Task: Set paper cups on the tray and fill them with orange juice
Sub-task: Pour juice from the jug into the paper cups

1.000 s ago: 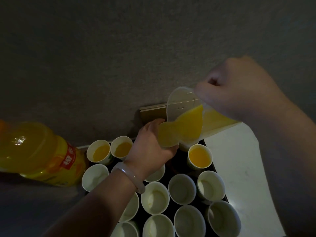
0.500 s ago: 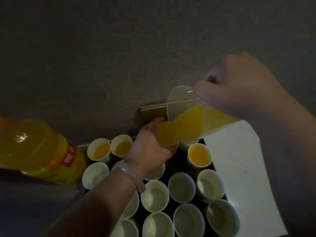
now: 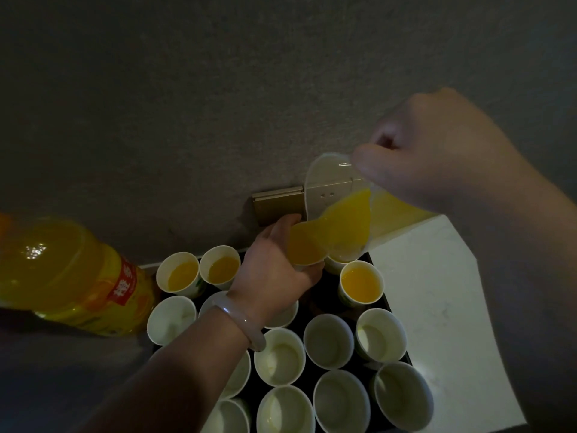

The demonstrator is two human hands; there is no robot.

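Observation:
My right hand grips a clear plastic pitcher, tilted to the left, and orange juice runs over its lip. Below the lip my left hand holds a paper cup with juice in it, in the tray's back row. The black tray carries several white paper cups. Three of them hold juice, one at the back right and two at the back left. The nearer cups, such as the one in the middle, are empty.
A large orange juice bottle with a red label stands left of the tray. A white countertop lies to the tray's right. A gold wall plate sits on the grey wall behind the tray.
The pitcher in my right hand has risen slightly and the pour goes on. My left hand has stayed on the same cup.

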